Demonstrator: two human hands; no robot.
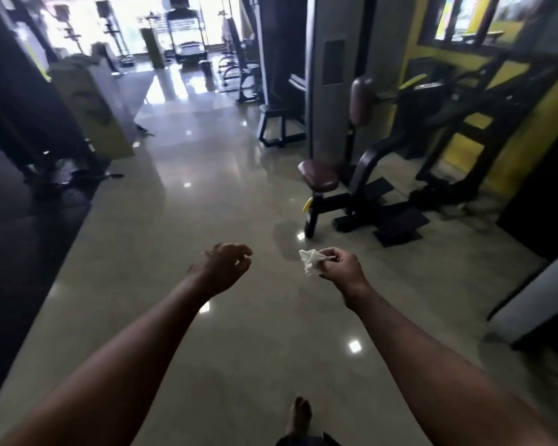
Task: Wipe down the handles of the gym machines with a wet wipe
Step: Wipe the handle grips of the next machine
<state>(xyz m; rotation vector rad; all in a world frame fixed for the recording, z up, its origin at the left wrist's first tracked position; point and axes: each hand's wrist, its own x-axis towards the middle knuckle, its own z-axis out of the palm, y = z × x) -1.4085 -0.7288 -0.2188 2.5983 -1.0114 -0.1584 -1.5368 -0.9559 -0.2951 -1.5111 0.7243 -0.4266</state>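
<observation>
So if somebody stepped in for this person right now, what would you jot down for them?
Left hand: open, holding nothing, out over the floor.
Right hand: pinches the crumpled white wet wipe.
Nearest machine, with a maroon seat, stands ahead on the right; neither hand touches it. A yellow grip shows further back.
Done: the picture cannot tell which handles are already wiped.
Left: probably walk to that machine and wipe its handles.
</observation>
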